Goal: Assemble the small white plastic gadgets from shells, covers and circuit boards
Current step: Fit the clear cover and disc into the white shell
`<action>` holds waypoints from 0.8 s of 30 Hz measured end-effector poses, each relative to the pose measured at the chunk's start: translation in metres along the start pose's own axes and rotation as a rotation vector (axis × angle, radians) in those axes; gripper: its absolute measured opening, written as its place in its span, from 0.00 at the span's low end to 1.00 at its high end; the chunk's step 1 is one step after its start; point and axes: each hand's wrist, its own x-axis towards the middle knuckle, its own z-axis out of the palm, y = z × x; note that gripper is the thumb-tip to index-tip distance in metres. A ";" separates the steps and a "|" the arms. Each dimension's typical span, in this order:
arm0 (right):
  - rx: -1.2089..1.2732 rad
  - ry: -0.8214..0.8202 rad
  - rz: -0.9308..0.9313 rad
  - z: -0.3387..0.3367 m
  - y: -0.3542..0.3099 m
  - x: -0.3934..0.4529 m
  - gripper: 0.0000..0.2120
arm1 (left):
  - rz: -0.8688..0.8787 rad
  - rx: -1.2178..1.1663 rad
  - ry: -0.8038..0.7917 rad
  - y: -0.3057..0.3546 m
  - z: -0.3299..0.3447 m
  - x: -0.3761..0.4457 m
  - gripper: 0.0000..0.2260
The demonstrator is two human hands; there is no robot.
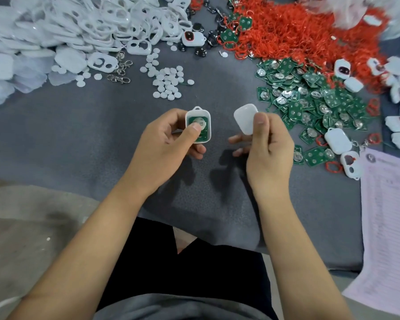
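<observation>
On the grey bench (79,135), white shells (79,24) pile at 11 o'clock, green circuit boards (310,100) at 2. At centre, left hand (164,144) grips a shell (198,124) containing a board; right hand (267,146) pinches a white cover (244,117)

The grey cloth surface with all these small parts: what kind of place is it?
Probably a hand-assembly workstation in a small workshop. Loose heaps of green circuit boards, white plastic covers and red rings lie sorted on the grey cloth, beside a printed paper sheet.
</observation>
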 end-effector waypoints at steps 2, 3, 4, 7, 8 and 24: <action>0.145 -0.014 0.049 0.001 -0.003 -0.001 0.10 | -0.005 -0.020 -0.001 0.000 0.000 0.000 0.05; 0.178 -0.019 0.069 0.001 -0.004 -0.001 0.09 | -0.003 -0.030 -0.003 0.000 0.000 0.000 0.05; 0.195 -0.023 0.085 0.002 -0.004 -0.002 0.07 | 0.001 -0.038 -0.008 0.000 0.000 0.000 0.05; 0.183 -0.055 0.091 0.002 -0.002 -0.003 0.04 | 0.024 -0.048 -0.023 0.000 0.001 -0.001 0.06; 0.165 -0.062 0.075 0.001 -0.002 -0.003 0.05 | 0.028 -0.051 -0.025 0.000 0.001 -0.001 0.06; 0.152 -0.123 0.006 0.001 0.002 -0.003 0.04 | 0.005 -0.113 -0.060 0.001 0.000 0.000 0.13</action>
